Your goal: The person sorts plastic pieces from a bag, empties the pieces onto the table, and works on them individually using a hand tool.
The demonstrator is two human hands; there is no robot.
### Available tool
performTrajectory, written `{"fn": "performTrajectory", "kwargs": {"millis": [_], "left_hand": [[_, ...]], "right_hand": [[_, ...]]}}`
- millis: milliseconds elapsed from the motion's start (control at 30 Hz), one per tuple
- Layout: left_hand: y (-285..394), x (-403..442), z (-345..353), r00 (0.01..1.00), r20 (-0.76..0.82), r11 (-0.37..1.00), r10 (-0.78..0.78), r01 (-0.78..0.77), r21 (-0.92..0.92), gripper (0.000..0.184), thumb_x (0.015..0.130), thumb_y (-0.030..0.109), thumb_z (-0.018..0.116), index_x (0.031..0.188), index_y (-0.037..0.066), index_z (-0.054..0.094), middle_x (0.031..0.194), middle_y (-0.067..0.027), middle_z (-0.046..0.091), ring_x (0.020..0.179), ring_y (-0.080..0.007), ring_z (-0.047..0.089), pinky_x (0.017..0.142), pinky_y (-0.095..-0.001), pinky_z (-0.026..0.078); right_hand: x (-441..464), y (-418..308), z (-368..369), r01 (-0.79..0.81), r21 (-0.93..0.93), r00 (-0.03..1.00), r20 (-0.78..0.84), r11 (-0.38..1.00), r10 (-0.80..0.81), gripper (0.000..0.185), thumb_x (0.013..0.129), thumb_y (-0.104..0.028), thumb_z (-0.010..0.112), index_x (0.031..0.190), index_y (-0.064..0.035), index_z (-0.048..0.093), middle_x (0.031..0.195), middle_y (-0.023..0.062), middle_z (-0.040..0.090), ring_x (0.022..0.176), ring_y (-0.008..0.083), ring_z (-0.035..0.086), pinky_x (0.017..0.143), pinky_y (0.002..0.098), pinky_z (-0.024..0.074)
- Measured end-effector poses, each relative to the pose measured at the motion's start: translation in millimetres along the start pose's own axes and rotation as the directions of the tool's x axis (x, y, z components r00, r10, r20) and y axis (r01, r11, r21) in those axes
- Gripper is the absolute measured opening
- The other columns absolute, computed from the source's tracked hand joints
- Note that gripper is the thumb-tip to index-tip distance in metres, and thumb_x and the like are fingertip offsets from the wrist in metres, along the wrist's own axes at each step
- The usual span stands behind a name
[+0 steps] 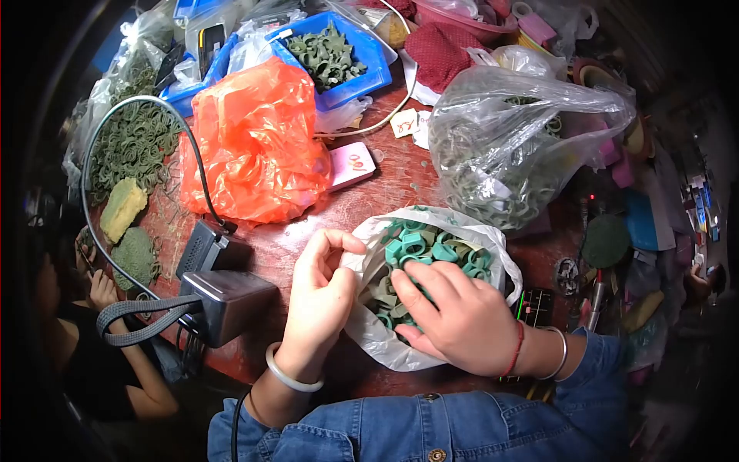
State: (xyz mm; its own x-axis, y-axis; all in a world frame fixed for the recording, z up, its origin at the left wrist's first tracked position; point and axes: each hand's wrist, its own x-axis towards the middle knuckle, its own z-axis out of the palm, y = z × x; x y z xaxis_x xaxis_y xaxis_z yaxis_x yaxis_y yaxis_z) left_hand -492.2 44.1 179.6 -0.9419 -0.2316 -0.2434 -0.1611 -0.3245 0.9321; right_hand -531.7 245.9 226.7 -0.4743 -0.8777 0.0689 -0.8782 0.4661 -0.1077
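Observation:
A white plastic bag (pixel 400 356) lies with its mouth spread wide on the red table in front of me. Teal and dull green ring-shaped pieces (pixel 443 248) fill it, the teal ones mostly toward the far side. My left hand (pixel 322 289) is at the bag's left rim, fingers curled and closed on the white plastic. Inside the mouth, my right hand (pixel 466 319) rests palm down on the pieces. Its fingers are apart and reach in among them; the tips are partly hidden, and no piece shows gripped.
An orange-red plastic bag (pixel 258 142) and a clear bag of rings (pixel 500 154) stand beyond. Farther back is a blue bin (pixel 377 65) of green pieces. Black boxes (pixel 231 304) with a cable loop sit left. Another person's hand (pixel 102 290) shows at far left.

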Motion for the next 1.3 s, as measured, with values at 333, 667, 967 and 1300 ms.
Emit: {"fn": "performTrajectory", "kwargs": {"millis": [333, 667, 967, 1300], "left_hand": [[-7.9, 2.2, -0.5, 1.0, 0.015, 0.993, -0.014, 0.016, -0.115, 0.03, 0.086, -0.012, 0.042, 0.109, 0.001, 0.059, 0.102, -0.0037, 0.061, 0.087, -0.0079, 0.056, 0.078, -0.0213, 0.046], [-17.1, 6.6, -5.5, 0.995, 0.07, 0.996, 0.073, -0.076, 0.042, 0.023, 0.083, -0.011, 0.048, 0.078, 0.0, 0.067, 0.096, -0.0049, 0.06, 0.083, -0.0125, 0.058, 0.077, -0.0255, 0.047], [-3.8, 0.8, 0.5, 0.961, 0.178, 0.798, 0.21, -0.273, 0.538, 0.018, 0.08, -0.009, 0.054, 0.076, -0.002, 0.07, 0.095, -0.0131, 0.06, 0.089, -0.0261, 0.062, 0.081, -0.034, 0.051], [-2.0, -1.7, -1.4, 0.933, 0.301, 0.749, 0.197, -0.341, 0.568, 0.015, 0.084, 0.006, 0.07, 0.097, -0.001, 0.067, 0.102, -0.0163, 0.057, 0.097, -0.0325, 0.059, 0.086, -0.0395, 0.051]], "right_hand": [[10.1, -2.0, 0.8, 0.084, -0.052, 0.992, 0.102, 0.995, -0.078, 0.08, 0.067, -0.041, 0.084, 0.138, -0.0167, 0.059, 0.137, 0.0085, 0.056, 0.101, 0.0233, 0.06, 0.061, 0.0252, 0.0537], [-11.3, 14.9, -8.1, 0.047, 0.041, 0.995, -0.089, 0.998, -0.043, 0.033, 0.08, -0.018, 0.065, 0.113, -0.0169, 0.069, 0.101, 0.0014, 0.06, 0.082, 0.015, 0.062, 0.057, 0.024, 0.0512], [-24.1, 27.6, -31.8, -0.132, 0.278, 0.986, -0.059, 0.952, 0.154, 0.046, 0.072, -0.004, 0.081, 0.117, -0.0105, 0.07, 0.105, 0.0094, 0.061, 0.085, 0.0253, 0.07, 0.067, 0.0362, 0.0585], [-20.2, 24.2, -42.1, -0.164, 0.377, 0.981, -0.035, 0.911, 0.191, 0.049, 0.075, -0.009, 0.083, 0.122, -0.0081, 0.069, 0.114, 0.0117, 0.062, 0.094, 0.028, 0.068, 0.076, 0.0385, 0.0581]]}}
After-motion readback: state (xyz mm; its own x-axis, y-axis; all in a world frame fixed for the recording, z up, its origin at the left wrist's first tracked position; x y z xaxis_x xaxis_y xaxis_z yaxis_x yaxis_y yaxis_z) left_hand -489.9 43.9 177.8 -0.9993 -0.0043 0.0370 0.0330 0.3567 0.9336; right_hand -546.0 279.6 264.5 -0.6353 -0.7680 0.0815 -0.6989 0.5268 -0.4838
